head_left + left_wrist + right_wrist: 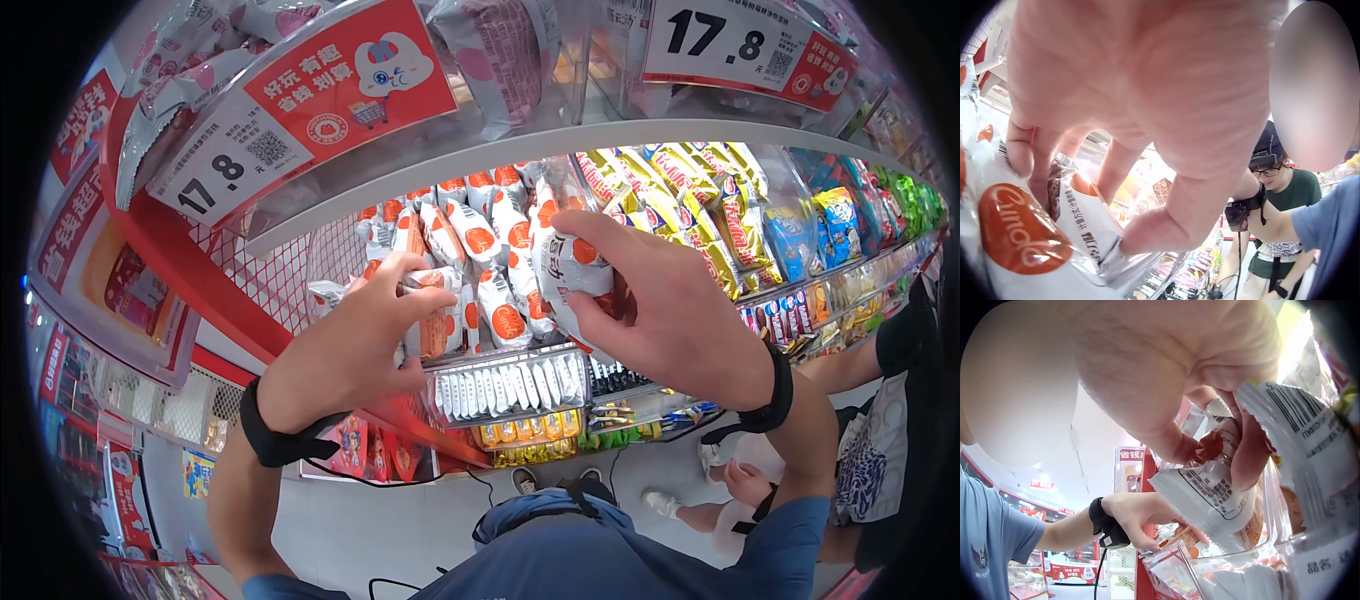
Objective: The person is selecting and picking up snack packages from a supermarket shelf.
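Below the head camera, my left hand (350,335) holds a white and orange wrapped snack (432,335) at the front left of a shelf bin. In the left wrist view, the thumb lies at one end of this snack packet (1082,215) and the fingers curl over its far side. My right hand (680,315) pinches another white snack packet (572,268) between thumb and fingers, over the bin's right side. Printed text and a clear window show on that packet (1213,494) in the right wrist view. Several like packets (483,235) lie heaped between and behind the hands.
An upper shelf edge (560,138) with price signs (320,100) runs above the hands. Yellow packets (700,190) fill the bin to the right. A red mesh side (250,280) borders the left. Another person (870,440) stands close on the right.
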The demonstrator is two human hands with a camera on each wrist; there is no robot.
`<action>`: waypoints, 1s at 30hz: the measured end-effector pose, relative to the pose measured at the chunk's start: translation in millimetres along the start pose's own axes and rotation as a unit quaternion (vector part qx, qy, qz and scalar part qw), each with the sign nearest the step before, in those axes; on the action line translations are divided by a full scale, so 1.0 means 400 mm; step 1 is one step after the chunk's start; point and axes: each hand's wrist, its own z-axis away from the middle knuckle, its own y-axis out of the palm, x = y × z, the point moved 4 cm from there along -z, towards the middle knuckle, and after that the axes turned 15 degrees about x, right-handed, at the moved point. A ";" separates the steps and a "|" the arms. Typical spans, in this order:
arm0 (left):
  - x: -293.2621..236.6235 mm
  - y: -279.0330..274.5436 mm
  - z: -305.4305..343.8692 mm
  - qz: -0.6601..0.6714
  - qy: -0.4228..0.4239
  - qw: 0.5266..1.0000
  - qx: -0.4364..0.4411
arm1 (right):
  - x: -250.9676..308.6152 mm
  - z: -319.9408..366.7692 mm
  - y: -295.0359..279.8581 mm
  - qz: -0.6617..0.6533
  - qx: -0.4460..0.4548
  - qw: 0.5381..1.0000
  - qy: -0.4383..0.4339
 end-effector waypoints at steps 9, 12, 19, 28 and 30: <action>-0.030 -0.038 0.039 0.033 0.025 0.991 -0.125 | 0.008 0.000 -0.039 -0.004 -0.050 0.999 0.020; -0.027 -0.043 -0.001 0.024 0.027 0.983 -0.180 | 0.005 0.006 -0.041 -0.009 -0.046 0.998 0.032; -0.056 -0.113 -0.174 -0.004 -0.020 0.997 -0.071 | 0.001 0.003 -0.035 -0.020 -0.052 0.998 0.040; 0.023 -0.071 -0.140 -0.016 -0.005 0.997 -0.076 | -0.003 0.014 -0.031 -0.018 -0.047 0.998 0.033; 0.029 -0.043 -0.120 -0.102 -0.061 0.991 0.056 | -0.005 0.015 -0.032 -0.012 -0.051 0.998 0.026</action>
